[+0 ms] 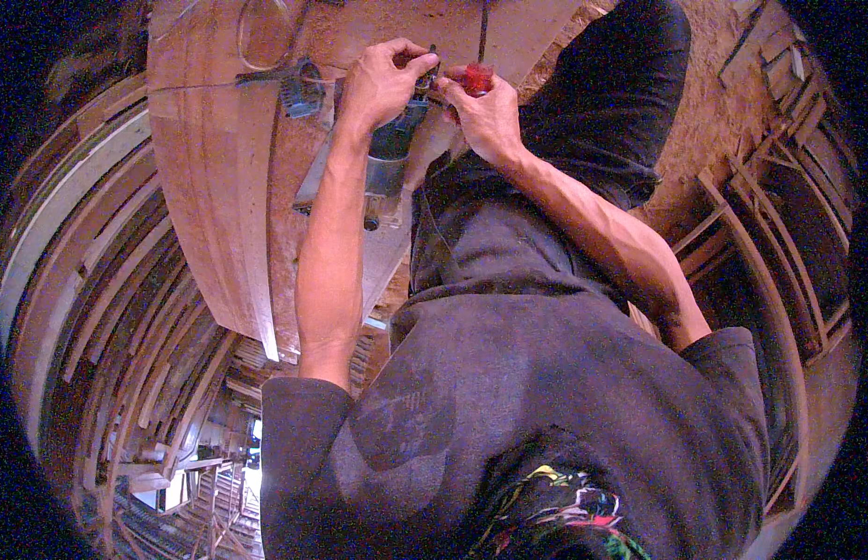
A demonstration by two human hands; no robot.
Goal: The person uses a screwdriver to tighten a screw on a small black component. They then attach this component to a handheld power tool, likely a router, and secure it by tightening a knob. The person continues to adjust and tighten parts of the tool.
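A blue-grey power tool with a flat metal base (pixel 387 149) lies on the wooden board, just below my hands. At its far end my left hand (pixel 383 84) is closed, thumb and forefinger pinching a small dark part (pixel 433 58). My right hand (pixel 490 117) is closed around a screwdriver with a see-through red handle (pixel 478 78), its fingertips close to the same end of the tool. The screwdriver's tip and the exact contact there are hidden by fingers. Left of my left hand sits a separate blue tool piece (pixel 301 91).
Wide wooden boards (pixel 210 187) form the work surface. A looped pale cord (pixel 264 37) lies at the far left. Stacked timber (pixel 98 280) lines the left side; wooden frames (pixel 770 215) stand at right. My bent leg (pixel 607 103) is beside the work, over sawdust-covered ground (pixel 700 131).
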